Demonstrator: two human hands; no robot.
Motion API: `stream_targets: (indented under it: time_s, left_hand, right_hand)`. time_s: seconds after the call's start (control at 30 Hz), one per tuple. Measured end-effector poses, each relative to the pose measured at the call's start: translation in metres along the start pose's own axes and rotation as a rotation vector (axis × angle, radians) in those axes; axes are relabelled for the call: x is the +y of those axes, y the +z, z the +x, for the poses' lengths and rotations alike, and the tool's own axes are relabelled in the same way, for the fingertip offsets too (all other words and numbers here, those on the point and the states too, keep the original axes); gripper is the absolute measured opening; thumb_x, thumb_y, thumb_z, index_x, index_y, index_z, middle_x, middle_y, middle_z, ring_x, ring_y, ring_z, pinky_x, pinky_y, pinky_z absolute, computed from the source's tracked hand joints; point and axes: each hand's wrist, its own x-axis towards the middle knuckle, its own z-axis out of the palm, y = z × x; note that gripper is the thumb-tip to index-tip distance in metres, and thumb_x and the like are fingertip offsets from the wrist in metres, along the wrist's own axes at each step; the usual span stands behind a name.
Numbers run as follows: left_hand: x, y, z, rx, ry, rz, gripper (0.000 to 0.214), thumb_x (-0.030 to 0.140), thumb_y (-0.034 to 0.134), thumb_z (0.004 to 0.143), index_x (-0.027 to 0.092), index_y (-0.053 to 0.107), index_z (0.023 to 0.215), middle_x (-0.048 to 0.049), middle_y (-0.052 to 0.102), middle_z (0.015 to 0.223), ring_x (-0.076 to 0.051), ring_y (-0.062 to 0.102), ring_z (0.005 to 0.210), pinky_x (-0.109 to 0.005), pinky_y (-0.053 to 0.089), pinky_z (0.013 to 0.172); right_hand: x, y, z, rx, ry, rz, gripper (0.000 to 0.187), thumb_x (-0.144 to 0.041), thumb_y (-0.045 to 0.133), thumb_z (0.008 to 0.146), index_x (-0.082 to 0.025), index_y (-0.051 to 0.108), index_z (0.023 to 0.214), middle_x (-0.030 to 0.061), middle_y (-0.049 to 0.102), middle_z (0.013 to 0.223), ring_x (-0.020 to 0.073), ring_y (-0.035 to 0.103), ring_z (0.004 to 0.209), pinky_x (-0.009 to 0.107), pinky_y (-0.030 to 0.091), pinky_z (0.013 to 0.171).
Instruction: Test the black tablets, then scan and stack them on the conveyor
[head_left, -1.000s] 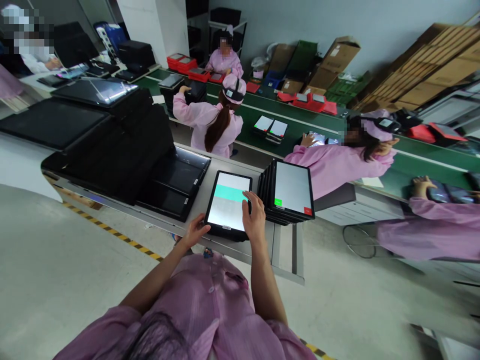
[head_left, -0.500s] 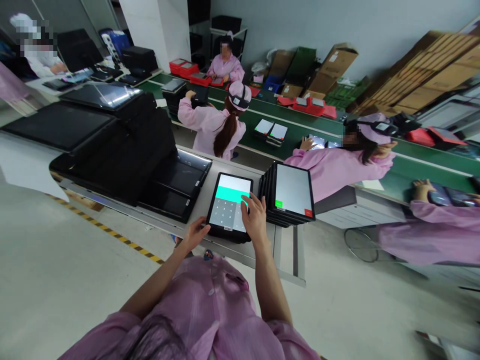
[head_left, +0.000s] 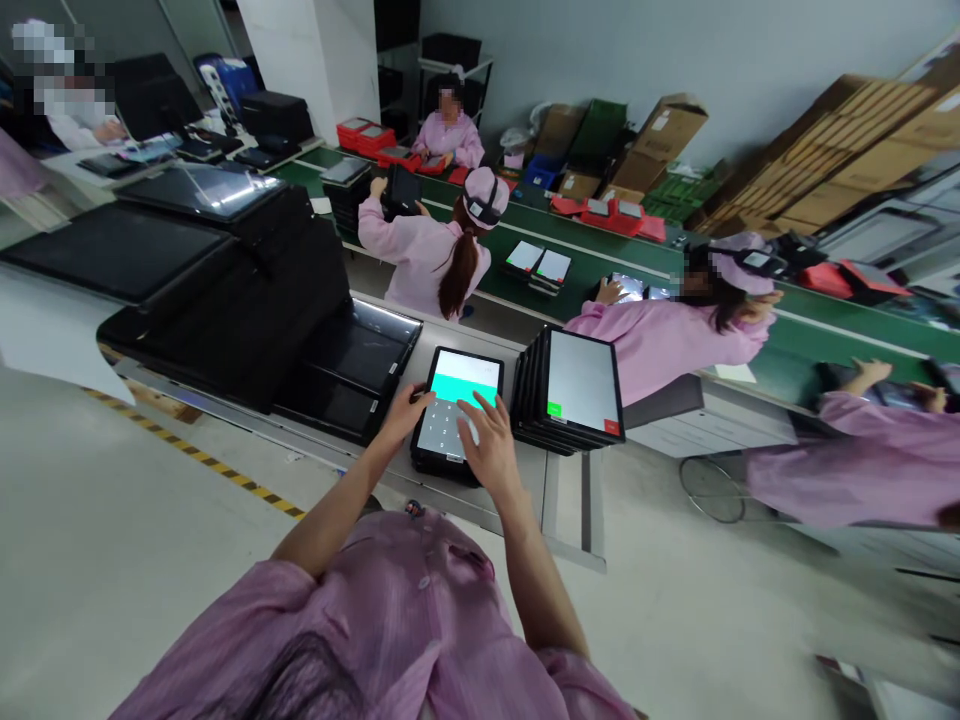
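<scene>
A lit tablet [head_left: 436, 437] lies on a short stack of dark tablets on the grey bench, its screen showing a number keypad under a turquoise band. My right hand [head_left: 491, 445] hovers over or touches the right of the keypad, fingers spread; contact cannot be made out. At the tablet's left edge is my left hand [head_left: 403, 415], fingers stretched out with the tips at the screen's border. Just right of it stands a stack of tablets, whose top tablet [head_left: 583, 380] has a pale screen with green and red corner patches.
Dark tablets [head_left: 352, 350] and a bulky black stack [head_left: 225, 290] occupy the bench's left side. Beyond runs a green conveyor table [head_left: 517, 220] with several co-workers in pink. A metal bench rail [head_left: 570, 550] borders my side.
My left hand has slid up the tablet's left edge from its lower corner. My right hand has shifted left and slightly down over the keypad. Figures now show at the screen's top.
</scene>
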Motion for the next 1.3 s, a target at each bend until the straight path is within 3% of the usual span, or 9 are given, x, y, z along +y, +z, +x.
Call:
stream_targets:
  time_s: [0.13, 0.27, 0.4, 0.7, 0.9, 0.97, 1.1, 1.3]
  left_hand:
    - [0.003, 0.006, 0.003, -0.014, 0.027, 0.034, 0.047, 0.038, 0.09, 0.083, 0.016, 0.079, 0.123, -0.0137, 0.085, 0.123, -0.03, 0.079, 0.11, -0.04, 0.061, 0.099]
    - [0.0, 0.005, 0.004, -0.008, 0.028, 0.068, 0.05, 0.034, 0.09, 0.08, 0.016, 0.077, 0.124, -0.0151, 0.083, 0.128, -0.03, 0.078, 0.114, -0.04, 0.06, 0.1]
    - [0.0, 0.002, 0.003, 0.0, -0.003, 0.078, 0.043, 0.044, 0.081, 0.09, 0.016, 0.079, 0.123, -0.0136, 0.084, 0.125, -0.032, 0.077, 0.119, -0.04, 0.057, 0.104]
    - [-0.002, -0.003, -0.006, -0.023, -0.015, 0.031, 0.041, 0.04, 0.082, 0.088, 0.019, 0.082, 0.123, -0.0096, 0.085, 0.127, -0.032, 0.076, 0.122, -0.039, 0.058, 0.105]
    - [-0.021, -0.007, -0.016, 0.078, -0.08, -0.058, 0.051, 0.058, 0.08, 0.088, 0.021, 0.082, 0.123, -0.01, 0.083, 0.132, -0.031, 0.075, 0.125, -0.038, 0.059, 0.101]
    - [-0.028, -0.008, -0.022, 0.111, -0.063, -0.059, 0.053, 0.065, 0.079, 0.087, 0.021, 0.082, 0.115, -0.0096, 0.084, 0.126, -0.03, 0.075, 0.122, -0.036, 0.059, 0.098]
    - [-0.038, -0.016, -0.039, 0.077, -0.003, 0.016, 0.057, 0.079, 0.075, 0.085, 0.022, 0.079, 0.09, -0.0062, 0.081, 0.094, -0.028, 0.074, 0.101, -0.036, 0.058, 0.09]
    - [-0.059, -0.025, -0.063, -0.003, -0.003, 0.065, 0.068, 0.094, 0.065, 0.084, 0.028, 0.057, 0.068, 0.0017, 0.051, 0.065, -0.021, 0.054, 0.07, -0.035, 0.048, 0.069]
  right_hand:
    - [-0.009, 0.004, 0.002, -0.092, -0.034, -0.001, 0.036, -0.04, 0.051, 0.117, -0.029, 0.073, 0.142, 0.0073, 0.084, 0.133, 0.0317, 0.063, 0.152, 0.071, 0.035, 0.137]
    - [0.007, -0.005, 0.0, 0.117, 0.063, -0.027, 0.034, -0.037, 0.049, 0.117, -0.027, 0.076, 0.135, 0.0087, 0.085, 0.127, 0.0301, 0.072, 0.14, 0.068, 0.043, 0.132]
    - [0.026, -0.011, -0.004, 0.251, 0.146, -0.072, 0.033, -0.037, 0.049, 0.117, -0.025, 0.078, 0.127, 0.0106, 0.086, 0.124, 0.0297, 0.075, 0.134, 0.066, 0.047, 0.128]
    - [0.03, 0.002, 0.002, 0.158, 0.132, -0.071, 0.033, -0.037, 0.051, 0.116, -0.024, 0.076, 0.133, 0.013, 0.085, 0.127, 0.0316, 0.071, 0.141, 0.068, 0.045, 0.128]
    - [0.031, 0.004, 0.002, 0.258, 0.157, -0.085, 0.032, -0.035, 0.05, 0.116, -0.025, 0.08, 0.12, 0.0104, 0.087, 0.116, 0.0296, 0.077, 0.13, 0.066, 0.047, 0.127]
    - [0.031, 0.003, 0.002, 0.268, 0.176, -0.084, 0.032, -0.034, 0.05, 0.116, -0.025, 0.081, 0.118, 0.0106, 0.087, 0.116, 0.0292, 0.078, 0.128, 0.065, 0.048, 0.127]
    - [0.029, 0.004, 0.003, 0.219, 0.143, -0.062, 0.031, -0.034, 0.051, 0.115, -0.024, 0.08, 0.123, 0.011, 0.086, 0.119, 0.0292, 0.077, 0.131, 0.065, 0.046, 0.128]
    - [0.025, 0.003, 0.003, 0.245, 0.198, -0.001, 0.032, -0.036, 0.05, 0.116, -0.025, 0.078, 0.126, 0.0105, 0.085, 0.123, 0.0279, 0.078, 0.128, 0.062, 0.048, 0.127]
